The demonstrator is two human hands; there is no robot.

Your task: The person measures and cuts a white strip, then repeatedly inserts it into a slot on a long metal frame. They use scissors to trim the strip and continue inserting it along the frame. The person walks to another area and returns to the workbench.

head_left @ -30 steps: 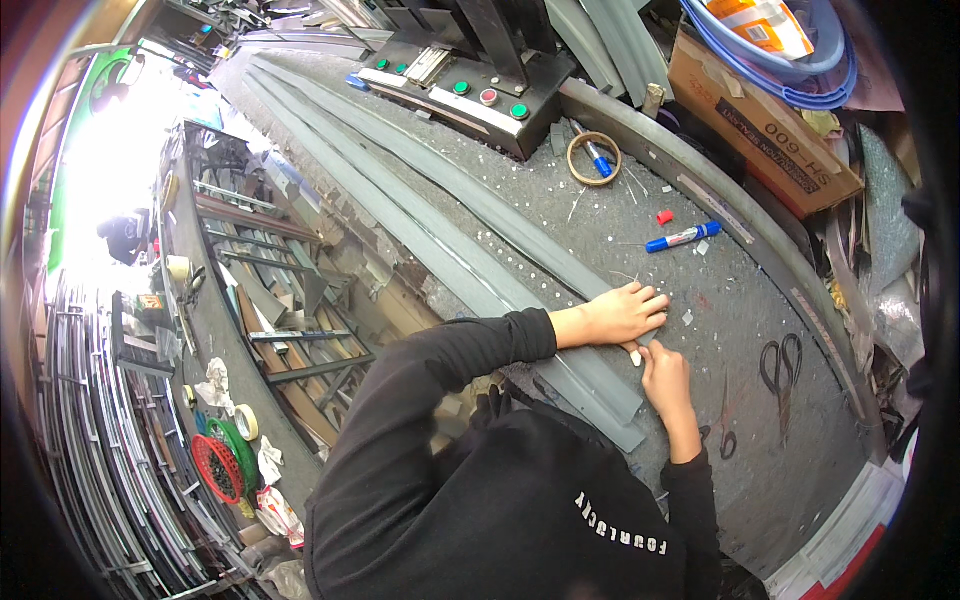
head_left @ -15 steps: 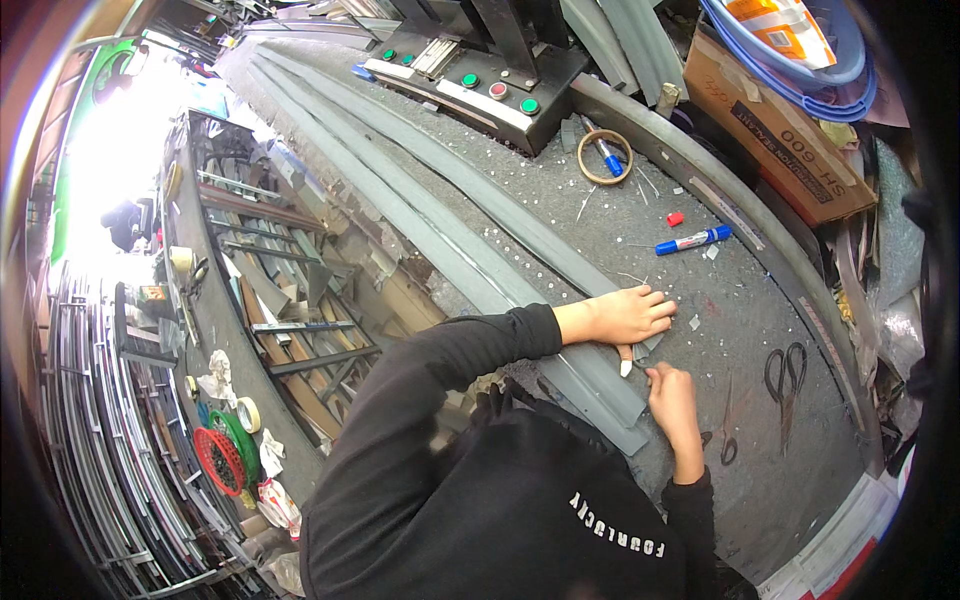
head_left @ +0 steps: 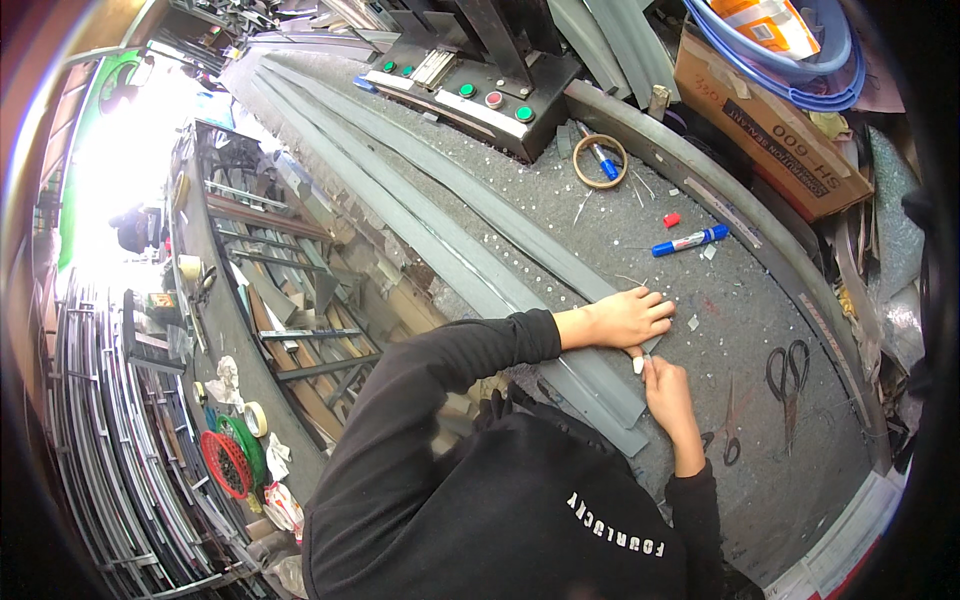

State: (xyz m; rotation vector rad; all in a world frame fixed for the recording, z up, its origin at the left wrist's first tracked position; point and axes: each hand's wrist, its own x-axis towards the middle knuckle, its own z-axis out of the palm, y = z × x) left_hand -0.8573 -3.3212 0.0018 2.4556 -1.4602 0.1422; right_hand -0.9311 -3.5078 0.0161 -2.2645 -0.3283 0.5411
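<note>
Two long grey strips lie side by side along the workbench. My left hand (head_left: pixel 630 320) is wrapped over the near end of the far grey strip (head_left: pixel 520 230), its thumb underneath, with a white covering on the thumb tip. Right up against it, my right hand (head_left: pixel 668 390) pinches at the tip of that strip; the fingers hide just what is between them. Beneath my left forearm runs the wider near grey strip (head_left: pixel 597 395), its cut end beside my right hand.
Black-handled scissors (head_left: pixel 788 385) and smaller scissors (head_left: pixel 731 440) lie to the right. Beyond the hands are a blue marker (head_left: pixel 690 241), a red cap (head_left: pixel 671 220) and a tape ring (head_left: pixel 600 161). A black machine with buttons (head_left: pixel 480 100) stands behind, a carton (head_left: pixel 770 130) at far right.
My right hand has shifted slightly up and left, closer against my left hand. The strip's end between them has changed angle. My left hand keeps its place on the strip.
</note>
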